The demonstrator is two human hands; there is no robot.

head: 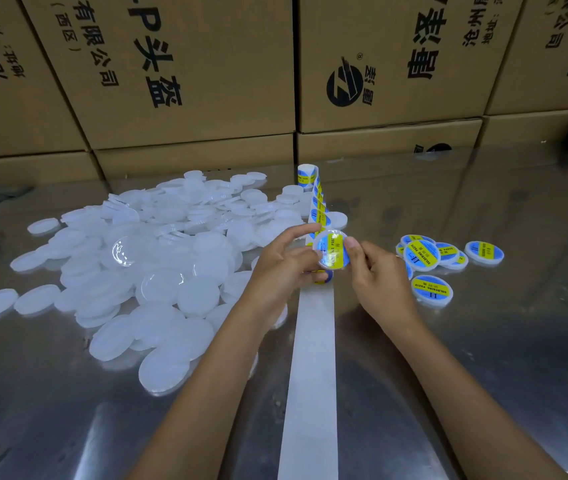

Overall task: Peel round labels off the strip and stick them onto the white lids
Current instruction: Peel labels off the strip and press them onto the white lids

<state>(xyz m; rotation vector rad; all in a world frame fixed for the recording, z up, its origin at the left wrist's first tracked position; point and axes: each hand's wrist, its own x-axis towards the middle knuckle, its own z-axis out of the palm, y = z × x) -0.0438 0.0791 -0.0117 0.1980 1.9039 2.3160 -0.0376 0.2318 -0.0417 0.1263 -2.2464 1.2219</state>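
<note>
Stacked brown cardboard cartons (189, 74) w/ black print back a reflective steel desk (466, 358). White backing strip (313, 358) runs down desk centre; landmark. Above strip, left hand (284, 268) and right hand (377, 275) both pinch one white round lid w/ blue-yellow label (332, 250). Heap of plain white lids (158, 268) lies left of strip. Labelled lids (445, 261) lie right of strip. Label roll (307, 175) stands at strip's far end.

Strip (312, 375) passes under hands, cut off below.
</note>
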